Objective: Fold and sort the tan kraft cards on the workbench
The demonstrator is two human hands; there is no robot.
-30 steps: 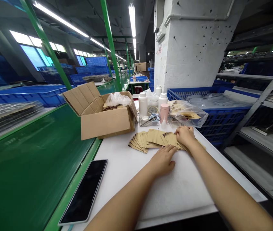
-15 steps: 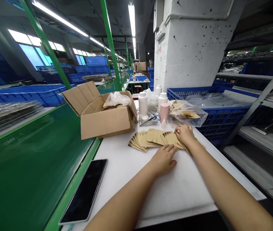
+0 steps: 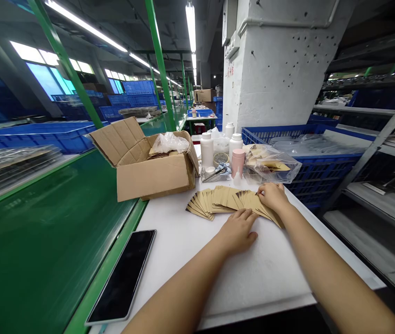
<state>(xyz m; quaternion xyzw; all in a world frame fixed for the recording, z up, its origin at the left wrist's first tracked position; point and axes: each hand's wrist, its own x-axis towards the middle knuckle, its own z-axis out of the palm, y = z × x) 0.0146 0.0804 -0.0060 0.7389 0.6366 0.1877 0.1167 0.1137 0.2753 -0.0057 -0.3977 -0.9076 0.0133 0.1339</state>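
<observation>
Head: left hand, right hand flat, open on fanned kraft-paper envelopes.

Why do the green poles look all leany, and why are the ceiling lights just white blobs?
Head view: the wide lens tilts the green poles and stretches the forearms at the bottom edge; the ceiling lights are overexposed to plain white; the brown envelopes beside the left hand and under the right hand look sharp.
</observation>
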